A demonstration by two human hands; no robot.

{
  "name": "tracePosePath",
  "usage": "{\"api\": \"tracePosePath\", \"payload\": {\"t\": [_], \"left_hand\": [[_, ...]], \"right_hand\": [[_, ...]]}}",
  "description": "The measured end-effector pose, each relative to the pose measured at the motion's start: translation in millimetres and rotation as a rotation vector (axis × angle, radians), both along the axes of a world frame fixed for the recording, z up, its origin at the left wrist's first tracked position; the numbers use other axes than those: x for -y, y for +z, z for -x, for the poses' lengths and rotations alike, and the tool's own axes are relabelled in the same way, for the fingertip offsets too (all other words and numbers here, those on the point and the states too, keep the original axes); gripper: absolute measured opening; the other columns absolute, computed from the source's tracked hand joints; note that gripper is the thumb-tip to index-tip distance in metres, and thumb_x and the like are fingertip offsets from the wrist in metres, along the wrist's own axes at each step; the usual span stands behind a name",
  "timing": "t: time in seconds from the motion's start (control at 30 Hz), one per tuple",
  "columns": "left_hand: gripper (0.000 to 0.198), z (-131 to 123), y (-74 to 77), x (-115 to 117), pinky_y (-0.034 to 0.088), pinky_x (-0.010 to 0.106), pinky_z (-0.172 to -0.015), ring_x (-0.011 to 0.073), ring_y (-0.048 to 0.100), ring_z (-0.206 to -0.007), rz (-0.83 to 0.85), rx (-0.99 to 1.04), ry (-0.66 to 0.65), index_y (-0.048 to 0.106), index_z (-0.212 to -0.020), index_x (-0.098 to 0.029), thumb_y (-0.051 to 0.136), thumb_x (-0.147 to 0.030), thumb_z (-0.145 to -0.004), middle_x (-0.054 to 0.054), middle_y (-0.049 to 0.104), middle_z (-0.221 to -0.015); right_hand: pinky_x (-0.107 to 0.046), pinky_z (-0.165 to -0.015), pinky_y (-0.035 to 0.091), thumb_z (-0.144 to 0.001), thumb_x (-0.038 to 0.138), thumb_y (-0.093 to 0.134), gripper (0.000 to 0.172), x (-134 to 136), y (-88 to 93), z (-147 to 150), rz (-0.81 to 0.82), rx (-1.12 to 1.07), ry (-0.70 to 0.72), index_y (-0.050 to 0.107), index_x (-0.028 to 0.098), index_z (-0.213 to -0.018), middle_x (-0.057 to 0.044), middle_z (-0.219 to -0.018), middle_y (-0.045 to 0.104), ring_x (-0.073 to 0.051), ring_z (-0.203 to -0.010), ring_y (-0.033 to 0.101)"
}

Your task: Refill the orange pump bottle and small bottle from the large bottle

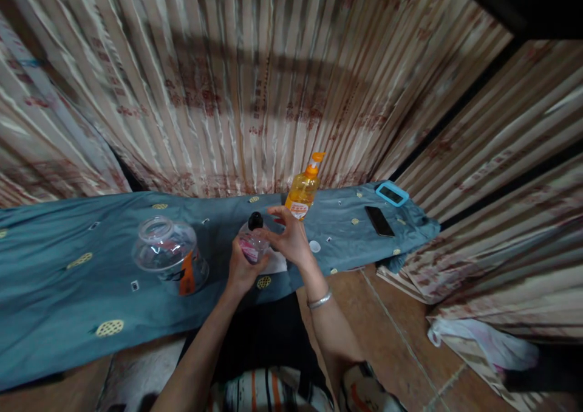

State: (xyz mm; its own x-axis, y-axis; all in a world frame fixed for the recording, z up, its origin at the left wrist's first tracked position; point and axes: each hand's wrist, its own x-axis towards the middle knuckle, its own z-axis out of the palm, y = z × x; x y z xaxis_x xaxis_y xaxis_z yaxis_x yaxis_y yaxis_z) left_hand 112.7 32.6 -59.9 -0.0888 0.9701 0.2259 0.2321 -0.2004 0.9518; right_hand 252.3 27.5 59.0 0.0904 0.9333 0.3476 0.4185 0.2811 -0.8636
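A small clear bottle (251, 249) with a pink label and a black cap (255, 220) stands upright near the middle of the cloth-covered surface. My left hand (243, 271) is wrapped around its near left side. My right hand (290, 237), a bangle on its wrist, is at the bottle's right with fingers apart and curved; the thumb reaches the bottle's shoulder, and I see nothing held in it. Under and right of the bottle lies a white sheet (277, 262). Just behind the right hand stands a yellow pump bottle (302, 191) with an orange pump head.
A large clear plastic jar (170, 257) without a lid stands at the left on the blue cloth (109, 278). A small white disc (314, 246) lies right of my right hand. Farther right are a black phone (379, 221) and a blue-framed device (392, 194). Curtains (255, 96) hang behind.
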Motion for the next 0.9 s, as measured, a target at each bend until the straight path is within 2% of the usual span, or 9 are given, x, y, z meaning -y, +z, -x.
{"api": "tracePosePath", "payload": {"t": [0.1,0.3,0.47,0.57,0.7,0.9], "left_hand": [[0.068,0,-0.3,0,0.059,0.042,-0.090,0.0266,0.071,-0.103,-0.019,-0.009,0.007,0.051,-0.117,-0.021,0.086,-0.034,-0.060,0.007,0.070,-0.114],[0.068,0,-0.3,0,0.059,0.043,-0.093,0.0271,0.071,-0.105,-0.002,-0.018,0.004,0.051,-0.117,-0.020,0.086,-0.033,-0.060,0.008,0.069,-0.116],[0.072,-2,1.1,2,0.058,0.045,-0.096,0.0284,0.071,-0.107,0.016,0.021,-0.001,0.052,-0.120,-0.020,0.087,-0.033,-0.059,0.009,0.069,-0.116],[0.075,-3,0.2,3,0.058,0.045,-0.097,0.0284,0.071,-0.110,0.012,0.027,-0.006,0.051,-0.124,-0.020,0.086,-0.031,-0.059,0.009,0.069,-0.120],[0.080,-3,-1.2,3,0.057,0.047,-0.100,0.0297,0.070,-0.114,0.016,0.024,-0.013,0.049,-0.129,-0.019,0.086,-0.030,-0.059,0.012,0.068,-0.125],[0.073,-4,-2.8,4,0.059,0.043,-0.096,0.0287,0.071,-0.112,-0.022,0.056,-0.026,0.053,-0.124,-0.019,0.087,-0.028,-0.061,0.011,0.070,-0.124]], "right_hand": [[-0.048,-0.103,0.057,-0.075,0.059,0.086,0.063,2,0.8,2,-0.016,0.019,0.023,0.065,0.018,-0.118,-0.011,-0.118,0.074,-0.029,-0.113,0.071],[-0.046,-0.104,0.057,-0.074,0.047,0.092,0.055,-1,-2.4,8,-0.010,0.035,0.038,0.067,0.021,-0.115,-0.008,-0.120,0.074,-0.028,-0.116,0.071],[-0.048,-0.100,0.059,-0.080,0.060,0.082,0.052,3,-10.8,-5,-0.028,-0.004,0.002,0.067,0.023,-0.114,-0.009,-0.116,0.076,-0.029,-0.112,0.072],[-0.049,-0.099,0.059,-0.079,0.065,0.079,0.058,3,-8.1,1,-0.041,-0.011,0.028,0.067,0.021,-0.116,-0.010,-0.117,0.076,-0.029,-0.110,0.073],[-0.050,-0.102,0.058,-0.077,0.063,0.081,0.058,-1,-5.1,10,-0.044,-0.020,0.041,0.068,0.021,-0.115,-0.009,-0.114,0.076,-0.030,-0.112,0.072],[-0.048,-0.099,0.059,-0.078,0.055,0.083,0.049,3,-11.0,-2,-0.027,-0.056,0.009,0.069,0.023,-0.113,-0.008,-0.116,0.077,-0.028,-0.109,0.073]]}}
